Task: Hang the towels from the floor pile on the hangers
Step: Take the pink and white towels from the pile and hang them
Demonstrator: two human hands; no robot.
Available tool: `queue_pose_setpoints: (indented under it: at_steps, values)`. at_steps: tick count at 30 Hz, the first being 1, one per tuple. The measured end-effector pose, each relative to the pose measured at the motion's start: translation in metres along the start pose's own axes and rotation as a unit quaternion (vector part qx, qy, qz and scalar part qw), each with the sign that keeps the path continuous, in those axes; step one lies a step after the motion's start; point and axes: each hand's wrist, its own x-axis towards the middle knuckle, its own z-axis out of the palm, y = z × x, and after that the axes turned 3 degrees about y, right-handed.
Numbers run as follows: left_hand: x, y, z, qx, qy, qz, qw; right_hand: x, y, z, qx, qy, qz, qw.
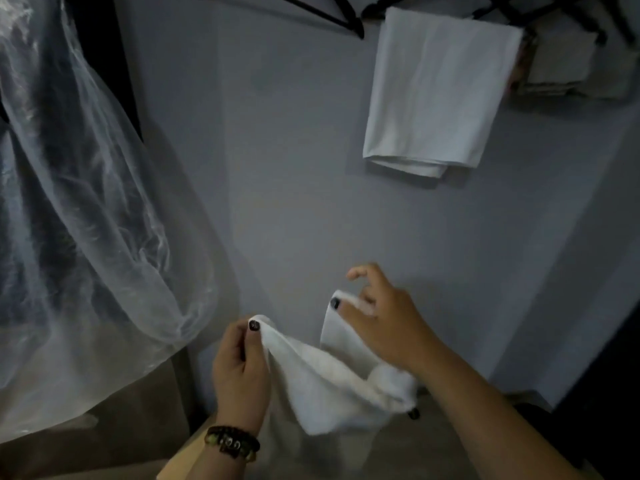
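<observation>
A white towel [322,386] hangs between my two hands low in the view, in front of a grey wall. My left hand [239,368] pinches one top corner between thumb and fingers. My right hand [384,323] holds the other top corner under its thumb, with the index finger lifted free. Another white towel [433,95] hangs folded over a black hanger [446,15] at the top right. An empty black hanger [332,12] hangs to its left at the top edge.
A clear plastic cover [86,220] drapes over dark garments on the left. Folded beige cloths [568,64] hang at the far top right. A brown floor [121,427] shows below, and a dark gap [609,393] lies at the right edge.
</observation>
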Motion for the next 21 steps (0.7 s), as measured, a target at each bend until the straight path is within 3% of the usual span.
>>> queue_pose_setpoints:
  at_steps: [3, 6, 11, 17, 21]
  values:
    - [-0.001, 0.013, 0.006, -0.008, -0.059, 0.04, 0.997, -0.033, 0.01, 0.018, 0.013, -0.128, 0.01, 0.992]
    - [-0.004, 0.021, 0.009, -0.02, -0.12, 0.042, 0.992, -0.049, 0.017, 0.033, -0.04, -0.159, -0.008, 0.986]
    - [-0.011, 0.02, 0.009, -0.02, -0.166, 0.027, 0.986, -0.046, 0.038, 0.046, -0.08, -0.038, -0.054, 0.995]
    - [-0.017, -0.012, 0.021, -0.048, -0.101, -0.062, 0.992, -0.033, 0.028, 0.045, 0.08, 0.042, 0.011, 0.996]
    - [-0.04, -0.04, 0.028, -0.074, -0.126, -0.137, 0.98, -0.028, 0.019, 0.038, 0.12, 0.066, 0.001, 0.991]
